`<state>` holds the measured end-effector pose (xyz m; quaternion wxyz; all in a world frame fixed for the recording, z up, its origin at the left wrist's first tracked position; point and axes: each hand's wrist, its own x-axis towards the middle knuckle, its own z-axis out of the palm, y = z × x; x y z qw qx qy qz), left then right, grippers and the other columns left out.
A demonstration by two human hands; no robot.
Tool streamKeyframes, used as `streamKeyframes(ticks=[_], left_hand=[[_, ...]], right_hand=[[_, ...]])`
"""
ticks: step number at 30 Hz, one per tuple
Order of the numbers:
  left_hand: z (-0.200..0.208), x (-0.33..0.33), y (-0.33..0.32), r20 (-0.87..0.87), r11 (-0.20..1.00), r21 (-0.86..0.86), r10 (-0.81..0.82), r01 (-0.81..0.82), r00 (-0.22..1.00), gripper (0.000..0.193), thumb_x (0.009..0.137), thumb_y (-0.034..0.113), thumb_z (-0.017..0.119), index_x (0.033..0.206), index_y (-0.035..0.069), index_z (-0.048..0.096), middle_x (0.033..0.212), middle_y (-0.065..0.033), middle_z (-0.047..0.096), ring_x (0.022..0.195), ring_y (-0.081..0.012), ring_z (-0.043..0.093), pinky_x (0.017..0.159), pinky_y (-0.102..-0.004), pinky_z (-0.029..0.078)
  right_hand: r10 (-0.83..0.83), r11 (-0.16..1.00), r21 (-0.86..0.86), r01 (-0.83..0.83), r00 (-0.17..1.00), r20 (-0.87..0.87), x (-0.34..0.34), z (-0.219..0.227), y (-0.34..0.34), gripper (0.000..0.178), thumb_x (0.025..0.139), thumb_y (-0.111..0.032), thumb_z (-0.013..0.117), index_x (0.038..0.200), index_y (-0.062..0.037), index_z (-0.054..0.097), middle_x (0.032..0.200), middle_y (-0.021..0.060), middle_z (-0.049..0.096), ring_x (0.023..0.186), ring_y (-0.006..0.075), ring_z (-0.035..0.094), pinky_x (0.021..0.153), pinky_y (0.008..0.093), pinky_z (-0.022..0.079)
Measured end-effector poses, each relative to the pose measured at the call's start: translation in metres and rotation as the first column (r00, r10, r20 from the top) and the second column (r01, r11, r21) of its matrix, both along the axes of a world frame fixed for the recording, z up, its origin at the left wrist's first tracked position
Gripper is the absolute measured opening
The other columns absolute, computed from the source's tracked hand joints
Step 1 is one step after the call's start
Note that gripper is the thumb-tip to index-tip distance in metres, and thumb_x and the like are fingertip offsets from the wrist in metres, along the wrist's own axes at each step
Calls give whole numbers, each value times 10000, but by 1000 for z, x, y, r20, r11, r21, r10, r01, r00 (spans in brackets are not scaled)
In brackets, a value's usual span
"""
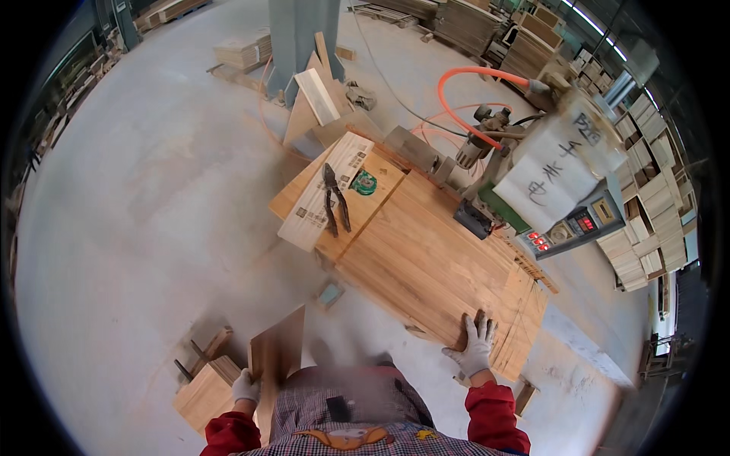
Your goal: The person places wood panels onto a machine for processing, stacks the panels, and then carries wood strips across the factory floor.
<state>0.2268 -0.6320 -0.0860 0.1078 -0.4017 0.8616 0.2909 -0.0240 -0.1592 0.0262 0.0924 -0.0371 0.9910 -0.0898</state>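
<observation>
My right hand (475, 346), in a white glove with dark fingertips, lies flat with spread fingers on the near right part of the wooden worktable (426, 243). Low on the left, my gloved left hand (245, 386) closes on the edge of a brown wooden panel (278, 343), which stands tilted beside my leg. Its fingertips are partly hidden. Just left of that hand is a stack of wooden boards (205, 395). Pliers (335, 199) with dark handles rest across a pale printed wood strip (325, 190) on the table's far left, next to a green round roll (364, 182).
A machine with a lit control box (570, 228) and an orange hose (449, 80) overhangs the table's right side. Behind the table stands a grey column (304, 45) with offcuts (318, 97) leaning on it. Stacked wooden boxes (650, 205) line the right.
</observation>
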Motion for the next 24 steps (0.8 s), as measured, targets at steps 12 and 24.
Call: streamKeyframes(ticks=[12,24], left_hand=[[-14,-43,-34,124,993,25,-118,116,985,283,750,288,621,891,84,485,785,-196,607,790,-408,571,672,-480,440],[-30,-34,-24,280,987,130,-132,99,951,272,779,288,584,918,85,468,816,-213,613,800,-409,575,685,-481,441]], right_hand=[[-1,966,258,-15,998,61,-14,17,-67,1006,579,-609,676,1380,-150,275,1426,251,141,1311,458,77,1040,579,48],[275,951,139,-277,961,34,-59,2,-134,899,664,-520,654,1384,-157,257,1412,281,142,1288,492,102,1015,612,61]])
